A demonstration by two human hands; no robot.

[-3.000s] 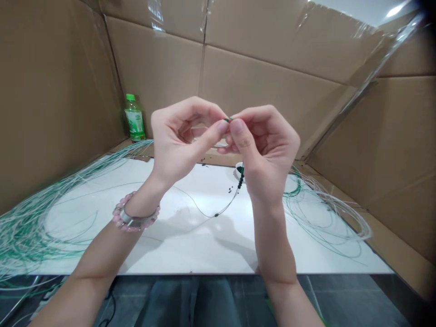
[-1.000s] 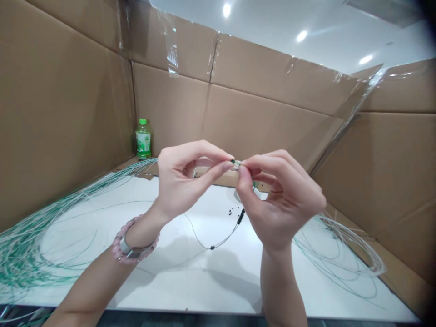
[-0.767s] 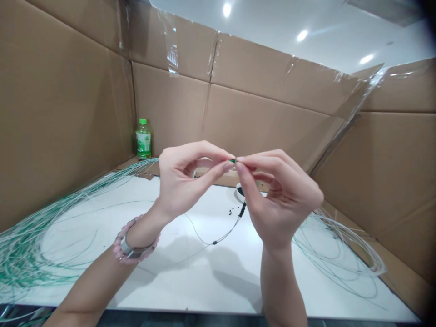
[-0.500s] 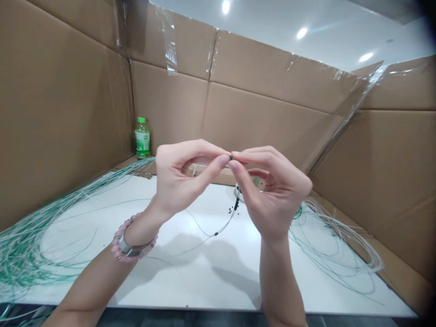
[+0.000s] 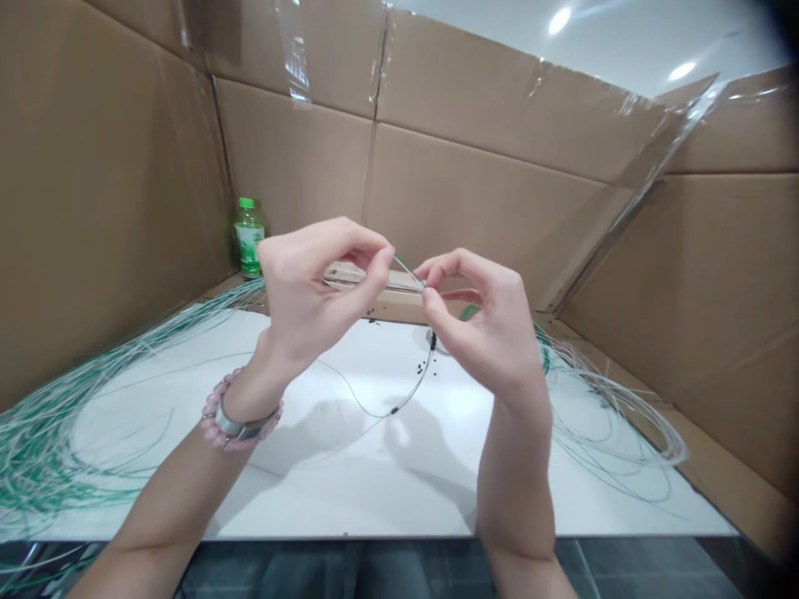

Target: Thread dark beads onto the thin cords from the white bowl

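While both hands hover just above the white board (image 5: 374, 482), the action is all at the fingertips. Left hand (image 5: 312, 287) and right hand (image 5: 478, 329) are close together but not touching, bridged by a short run of green-and-white cord (image 5: 407, 271). Left thumb and index pinch one end of that run, right thumb and index the other, near the centre of view. Neither hand holds anything else.

Progress, as far as visible: a short cluster of dark beads (image 5: 432, 339) is on the line, hanging just below the right hand. A small dark bead or knot (image 5: 395, 410) sits lower on the same thin strand (image 5: 368, 408), which sags in a loop over the board toward the left wrist. Detail at the pinch is too small to resolve, so no finished join can be confirmed.

Left over: loose black beads (image 5: 419, 368) lie scattered on the board beside a small white dish (image 5: 440, 349), which is partly hidden behind the right hand. Large loose bundles of green-and-white strands (image 5: 62, 441) spread across the left side, with a further bundle (image 5: 599, 420) on the right. Green-capped bottle (image 5: 250, 237) stands in the far corner against cardboard walls (image 5: 474, 191). Pink beaded bracelet (image 5: 240, 426) on left wrist.
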